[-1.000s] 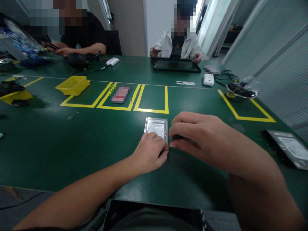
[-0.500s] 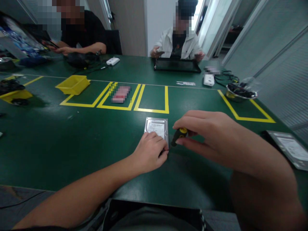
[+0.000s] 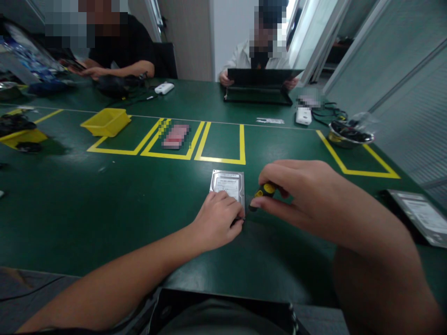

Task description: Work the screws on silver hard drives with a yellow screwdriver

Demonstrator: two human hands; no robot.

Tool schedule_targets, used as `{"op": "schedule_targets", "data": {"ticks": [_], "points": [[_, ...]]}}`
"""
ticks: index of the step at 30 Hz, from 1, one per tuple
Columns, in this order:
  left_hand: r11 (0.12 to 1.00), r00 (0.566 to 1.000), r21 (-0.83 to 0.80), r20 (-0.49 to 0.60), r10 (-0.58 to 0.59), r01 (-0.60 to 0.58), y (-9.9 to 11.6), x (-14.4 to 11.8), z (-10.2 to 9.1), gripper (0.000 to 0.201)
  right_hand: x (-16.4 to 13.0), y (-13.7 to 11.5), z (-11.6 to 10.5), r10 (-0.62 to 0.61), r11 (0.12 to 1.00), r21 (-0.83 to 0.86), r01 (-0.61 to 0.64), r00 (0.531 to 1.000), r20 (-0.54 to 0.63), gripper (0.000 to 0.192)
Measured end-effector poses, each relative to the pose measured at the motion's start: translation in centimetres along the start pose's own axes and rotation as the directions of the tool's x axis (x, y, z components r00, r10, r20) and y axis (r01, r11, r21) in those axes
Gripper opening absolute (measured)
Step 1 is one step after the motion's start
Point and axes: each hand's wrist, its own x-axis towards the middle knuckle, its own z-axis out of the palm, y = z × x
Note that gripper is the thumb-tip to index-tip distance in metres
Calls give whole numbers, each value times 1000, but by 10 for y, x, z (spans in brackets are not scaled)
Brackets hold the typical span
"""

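A silver hard drive with a white label lies flat on the green table in front of me. My left hand is closed over its near part, fingers curled on the label and the right edge, hiding that end. Just right of the drive, my right hand grips a short black and yellow screwdriver between thumb and fingers. The handle leans, its lower end near the drive's right edge. The tip is too small to make out.
Yellow tape frames mark the table beyond the drive. A yellow bin stands left; a metal bowl of dark parts is at right. Another drive lies far right. Two people sit opposite, one holding a black panel.
My right hand has turned the screwdriver slightly, and its handle tilts more to the right. The left hand stays on the drive. The person opposite has raised a black panel.
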Motion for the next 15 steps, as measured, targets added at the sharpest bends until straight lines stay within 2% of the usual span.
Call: {"op": "schedule_targets", "data": {"ticks": [9, 15], "points": [[1000, 1000, -8, 2, -14, 14, 2, 0, -1, 8, 1, 0, -1, 10, 1000, 4, -10, 1000, 9, 12], [1000, 1000, -18, 4, -19, 19, 1, 1, -2, 8, 0, -2, -2, -36, 997, 72, 34, 999, 23, 6]]}}
